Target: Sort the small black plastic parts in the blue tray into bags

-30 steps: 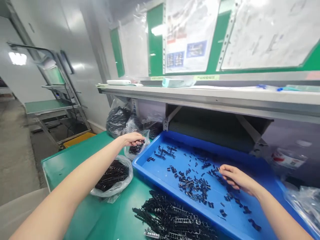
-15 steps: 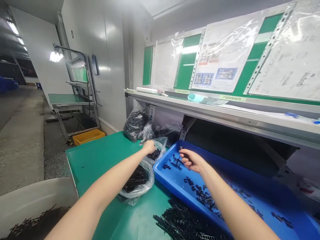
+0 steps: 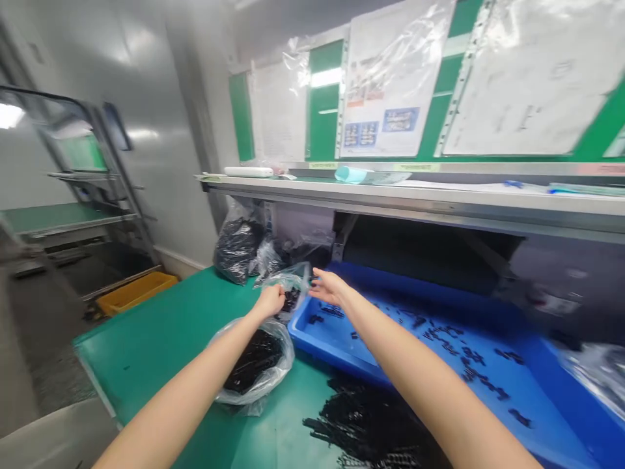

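Observation:
My left hand [image 3: 271, 301] is closed at the near left rim of a clear plastic bag [image 3: 299, 276] that has small black plastic parts [image 3: 291, 299] inside. My right hand [image 3: 328, 286] is at the bag's right rim, above the corner of a blue tray [image 3: 317, 352]. Its fingers are spread and no part shows in them. Loose black parts [image 3: 442, 331] lie scattered across the tray floor. Below my left hand, an open plastic bag [image 3: 282, 372] holds black parts [image 3: 258, 361].
A heap of long black parts [image 3: 361, 417] lies on the green table [image 3: 161, 345] in front of the tray. Filled bags [image 3: 238, 251] stand against the back. A metal shelf [image 3: 390, 198] runs over the tray. A pale tub [image 3: 58, 433] is at lower left.
My right hand has moved left from over the tray to the bag, its curled fingers now opened. The view has swung right; my left hand stays closed at the bag.

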A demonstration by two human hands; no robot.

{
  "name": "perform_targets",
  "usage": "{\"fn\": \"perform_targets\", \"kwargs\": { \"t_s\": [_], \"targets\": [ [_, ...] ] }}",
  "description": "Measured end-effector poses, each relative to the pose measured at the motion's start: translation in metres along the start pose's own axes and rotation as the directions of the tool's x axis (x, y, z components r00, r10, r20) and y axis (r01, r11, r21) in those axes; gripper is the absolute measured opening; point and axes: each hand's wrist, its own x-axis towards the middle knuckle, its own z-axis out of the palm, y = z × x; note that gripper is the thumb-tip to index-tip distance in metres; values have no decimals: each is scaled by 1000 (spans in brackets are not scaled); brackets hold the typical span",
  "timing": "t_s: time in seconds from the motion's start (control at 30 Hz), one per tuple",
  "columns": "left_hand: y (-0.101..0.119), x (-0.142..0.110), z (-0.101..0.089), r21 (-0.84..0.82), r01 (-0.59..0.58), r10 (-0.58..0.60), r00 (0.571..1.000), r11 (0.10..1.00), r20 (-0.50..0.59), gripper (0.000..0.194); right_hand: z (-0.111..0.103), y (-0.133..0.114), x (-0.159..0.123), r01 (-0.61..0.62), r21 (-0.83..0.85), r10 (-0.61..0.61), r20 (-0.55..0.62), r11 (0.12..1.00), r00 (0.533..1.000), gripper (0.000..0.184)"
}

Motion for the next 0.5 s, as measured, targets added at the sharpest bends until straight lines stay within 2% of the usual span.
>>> {"fn": "perform_targets", "kwargs": {
  "t_s": [0.1,0.23,0.33,0.43,0.5],
  "targets": [
    [8,5,4,46,-28,27,999,999,20,19,-46,-14,-16,35,17,-35,-43,999,998,23],
    [16,5,-3,93,-41,42,999,995,-8,17,-112,-19,-50,83,0,-82,-93,997,992,15],
    [15,0,-12,115,-24,26,999,993,-20,14,-162,-11,-77,72,-67,-80,-125,995,989,6],
    [12,-10,-17,144,-25,24,1000,989,8,7,-207,4,-100,16,-190,-54,-201,982,978,6],
    [11,-16,-17,171,-28,22,999,985,34,14,-233,15,-113,-37,-278,-34,-248,960,968,7]
  ]
}}
